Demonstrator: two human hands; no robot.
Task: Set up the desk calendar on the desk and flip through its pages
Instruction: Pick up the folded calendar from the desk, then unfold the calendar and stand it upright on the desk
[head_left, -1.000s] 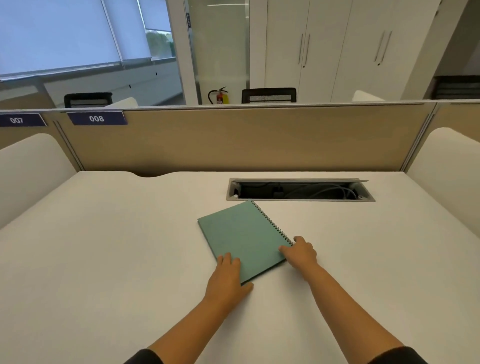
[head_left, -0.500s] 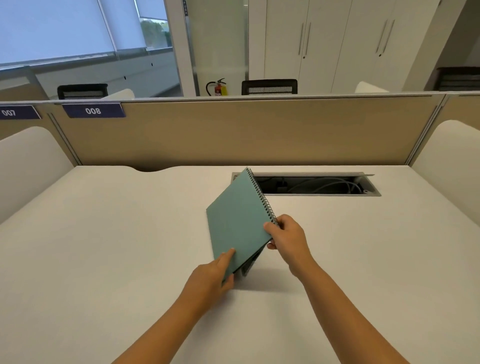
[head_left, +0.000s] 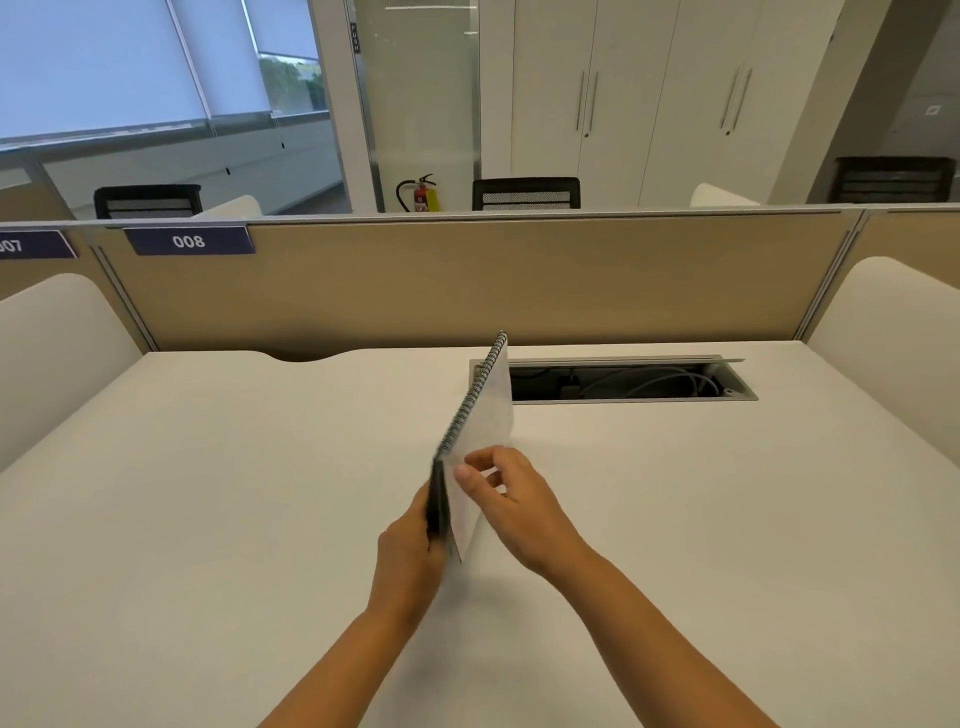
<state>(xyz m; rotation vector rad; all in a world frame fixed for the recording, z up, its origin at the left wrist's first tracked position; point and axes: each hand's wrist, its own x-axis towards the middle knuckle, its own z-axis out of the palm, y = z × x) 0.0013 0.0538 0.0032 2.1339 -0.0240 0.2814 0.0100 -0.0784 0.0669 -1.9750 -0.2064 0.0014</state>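
Gripping calendar (head_left: 485, 415) (both hands (head_left: 410, 551))

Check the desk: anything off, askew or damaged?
Nothing damaged or spilled. The desk calendar is held edge-on above the desk by both hands, not yet standing. The cable tray sits open, cables visible.

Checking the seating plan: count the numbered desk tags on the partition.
2. The tag reading 008 sits on the partition's top edge, left of centre. A second tag is at the far left, cut off by the frame. Others may lie out of view.

Calendar (head_left: 485, 415) page print blurred, unreadable.
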